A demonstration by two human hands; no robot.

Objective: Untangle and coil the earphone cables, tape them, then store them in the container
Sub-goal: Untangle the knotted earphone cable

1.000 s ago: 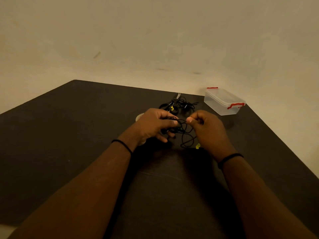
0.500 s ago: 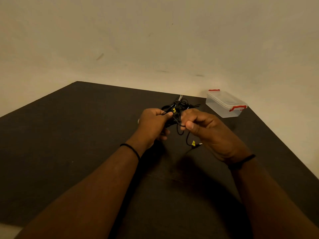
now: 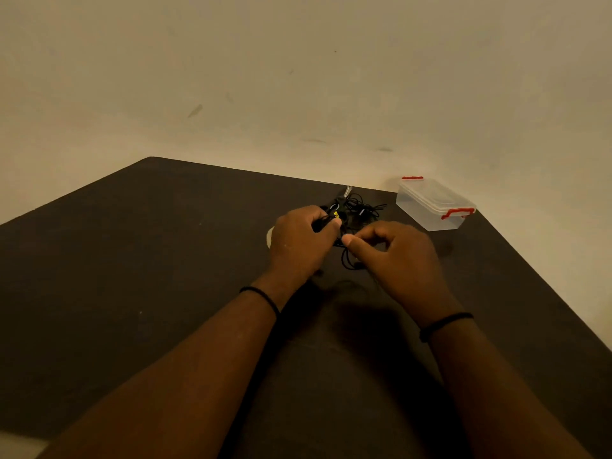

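A thin black earphone cable [image 3: 348, 260] — tangled, with loops hanging down toward the dark matte worktop [image 3: 132, 260] — is held between two hands near the worktop's far edge; the left hand [image 3: 299, 245] has its fingers curled round a bunch of the cable with a small yellow tag [image 3: 336, 215] showing at its fingertips; the right hand [image 3: 402, 260] pinches a strand between thumb and forefinger, just beside the left. Behind them lies one heap of more black tangled cables [image 3: 359, 207], how many I cannot tell, touching the far edge. One clear rectangular plastic container [image 3: 433, 203] with two red latches, lid on, sits at the far right corner, well apart from the hands. A pale round object [image 3: 270, 236] — one, mostly hidden — peeks out beside the left hand. Each wrist wears one thin black band.
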